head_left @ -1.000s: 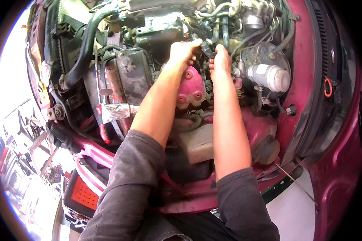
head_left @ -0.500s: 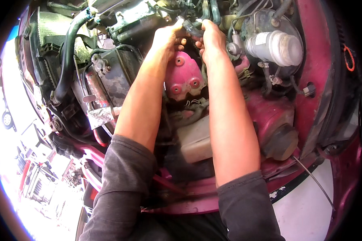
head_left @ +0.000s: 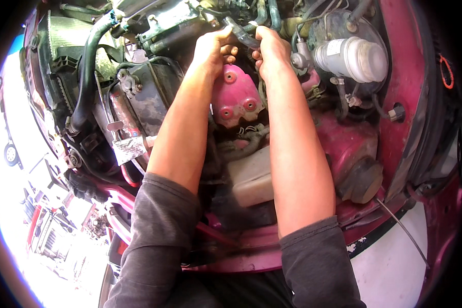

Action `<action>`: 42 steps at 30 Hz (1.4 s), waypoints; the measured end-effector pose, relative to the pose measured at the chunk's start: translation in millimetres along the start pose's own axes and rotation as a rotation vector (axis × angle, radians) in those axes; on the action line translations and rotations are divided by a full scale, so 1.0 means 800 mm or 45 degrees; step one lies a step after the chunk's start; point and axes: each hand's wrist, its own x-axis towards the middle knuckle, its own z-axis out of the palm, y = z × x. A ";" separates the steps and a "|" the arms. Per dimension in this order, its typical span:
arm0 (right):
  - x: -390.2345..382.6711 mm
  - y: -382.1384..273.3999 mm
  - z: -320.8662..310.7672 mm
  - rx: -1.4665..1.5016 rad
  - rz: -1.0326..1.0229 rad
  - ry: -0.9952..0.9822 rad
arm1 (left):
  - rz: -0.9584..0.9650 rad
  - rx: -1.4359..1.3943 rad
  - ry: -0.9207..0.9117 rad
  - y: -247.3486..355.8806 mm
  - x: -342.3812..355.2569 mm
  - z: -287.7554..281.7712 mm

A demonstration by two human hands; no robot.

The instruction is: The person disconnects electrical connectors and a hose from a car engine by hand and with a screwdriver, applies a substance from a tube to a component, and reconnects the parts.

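Far in the middle, the dark hose [head_left: 243, 35] shows more left end now, so it may be turning; the right hand [head_left: 273, 49] pinches it; the left hand [head_left: 209, 50] curls close, grip I can't tell

The engine bay [head_left: 303, 136] lies before you, with a short hose [head_left: 243, 34] between your hands at its far side.
Your left hand [head_left: 214, 50] is left of the hose, your right hand [head_left: 273, 50] at its right end; the three-holed plate [head_left: 235, 97] sits nearer you, between your forearms, and the box-like container [head_left: 249, 179] nearer still. Right of your right hand is the cylindrical reservoir [head_left: 350, 59], with the round cap [head_left: 364, 180] on its near side. Left of your left forearm is the squeeze tube [head_left: 130, 150], with the thick hose [head_left: 87, 84] beyond it, farther left.
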 end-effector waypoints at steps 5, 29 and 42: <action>0.002 -0.003 -0.002 -0.044 -0.023 0.018 | 0.021 -0.088 0.056 0.001 -0.004 0.004; 0.039 0.038 -0.004 0.069 0.059 -0.357 | 0.519 0.601 0.293 -0.015 -0.014 0.032; 0.054 0.044 0.001 0.117 0.055 -0.496 | 0.398 0.482 0.870 -0.014 -0.022 0.072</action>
